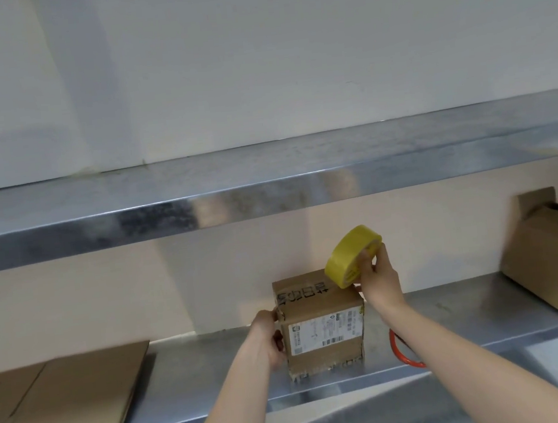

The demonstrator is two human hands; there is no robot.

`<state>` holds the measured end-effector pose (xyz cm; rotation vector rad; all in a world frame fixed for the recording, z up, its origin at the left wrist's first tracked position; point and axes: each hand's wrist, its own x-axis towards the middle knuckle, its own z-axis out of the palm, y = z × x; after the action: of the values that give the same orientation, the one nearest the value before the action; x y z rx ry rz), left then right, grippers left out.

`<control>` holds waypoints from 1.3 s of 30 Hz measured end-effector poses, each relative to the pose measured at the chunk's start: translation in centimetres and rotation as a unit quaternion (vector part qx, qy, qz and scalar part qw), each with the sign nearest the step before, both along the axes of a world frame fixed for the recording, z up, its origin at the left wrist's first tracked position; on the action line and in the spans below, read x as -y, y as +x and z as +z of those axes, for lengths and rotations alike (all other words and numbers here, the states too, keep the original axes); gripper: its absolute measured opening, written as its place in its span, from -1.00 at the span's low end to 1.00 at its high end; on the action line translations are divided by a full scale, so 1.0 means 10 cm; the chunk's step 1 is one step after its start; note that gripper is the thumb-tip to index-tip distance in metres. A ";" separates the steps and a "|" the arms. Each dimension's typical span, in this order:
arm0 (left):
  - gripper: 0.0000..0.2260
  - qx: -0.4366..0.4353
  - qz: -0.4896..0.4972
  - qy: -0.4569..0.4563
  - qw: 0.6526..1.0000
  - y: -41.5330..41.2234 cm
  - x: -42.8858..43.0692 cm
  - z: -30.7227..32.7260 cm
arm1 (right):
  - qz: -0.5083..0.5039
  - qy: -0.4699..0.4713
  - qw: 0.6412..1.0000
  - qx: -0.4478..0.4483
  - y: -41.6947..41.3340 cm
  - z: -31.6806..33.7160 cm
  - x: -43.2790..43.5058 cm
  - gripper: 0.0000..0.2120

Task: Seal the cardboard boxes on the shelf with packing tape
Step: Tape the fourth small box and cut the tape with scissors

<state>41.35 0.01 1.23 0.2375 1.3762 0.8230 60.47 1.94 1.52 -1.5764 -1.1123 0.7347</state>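
- Small cardboard box: stands upright on the lower metal shelf, close to the wall behind. It has a white printed label on the front face and black characters on the top.
- Left hand: at the left edge of the small cardboard box, gripping it, with the fingers curled round that edge.
- Right hand: just above the box's upper right corner, with the fingers closed on the tape roll.
- Tape roll: yellow and tilted, held in the air above the box's right corner. Whether a strip runs from it to the box cannot be told.
- Orange loop: lies on the lower metal shelf just right of the box, partly hidden behind the right forearm.
- Flattened carton: lies well left of the box, nearer the camera, with dark print on its face.
- Large open carton: sits well right of the box on the same shelf, with its flaps raised.
- Upper metal shelf: runs across the view above the box.
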 end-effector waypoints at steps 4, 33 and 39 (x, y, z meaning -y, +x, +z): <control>-0.81 -0.187 0.053 0.090 0.977 0.06 -0.06 0.07 | 0.002 -0.002 1.000 -0.011 0.02 -0.01 -0.02 -0.85; -0.77 -0.593 -0.181 0.340 0.707 0.35 -0.28 0.07 | -0.068 0.015 0.997 0.010 0.72 0.26 0.04 -0.83; -0.68 -0.623 -0.223 0.337 0.670 0.51 -0.28 0.07 | -0.059 0.010 0.994 0.093 1.16 0.21 0.11 -0.86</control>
<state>46.48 2.77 1.88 1.9524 2.0223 0.6816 72.05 0.79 3.63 -1.7035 -1.1449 0.5037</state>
